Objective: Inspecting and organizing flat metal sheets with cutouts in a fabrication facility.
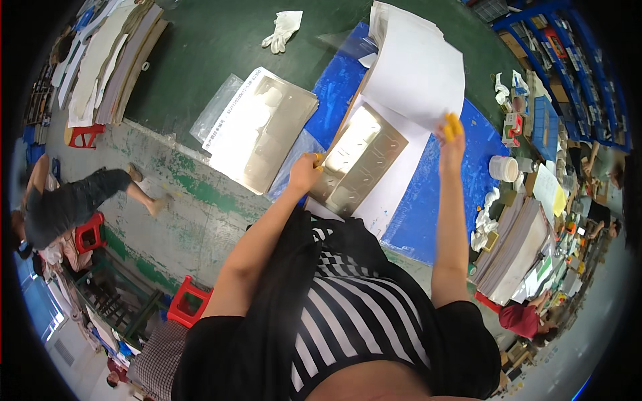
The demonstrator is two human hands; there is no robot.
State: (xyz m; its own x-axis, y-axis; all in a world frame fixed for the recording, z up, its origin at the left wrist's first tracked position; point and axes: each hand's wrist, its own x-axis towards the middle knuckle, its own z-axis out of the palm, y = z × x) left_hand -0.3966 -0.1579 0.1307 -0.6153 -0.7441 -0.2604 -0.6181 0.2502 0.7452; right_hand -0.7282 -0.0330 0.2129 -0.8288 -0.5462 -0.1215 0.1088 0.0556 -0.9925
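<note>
A shiny metal sheet with rows of cut-out shapes (361, 160) lies tilted on white paper in front of me. My left hand (306, 173), with yellow finger covers, is closed at the sheet's left edge. My right hand (452, 134), also in yellow finger covers and slightly blurred, pinches the near right corner of a large white paper sheet (411, 77). That paper is lifted and curls back over the far end of the metal sheet. Left of them sits a stack of similar metal sheets (267, 134) with a printed white strip along its side.
A blue mat (428, 227) lies beneath the papers on the green table (207, 40). A white glove (283, 31) rests at the far side. On the right stand a white tub (503, 168) and stacked boards (511, 244). Another person (80, 194) is at the left, near red stools (189, 302).
</note>
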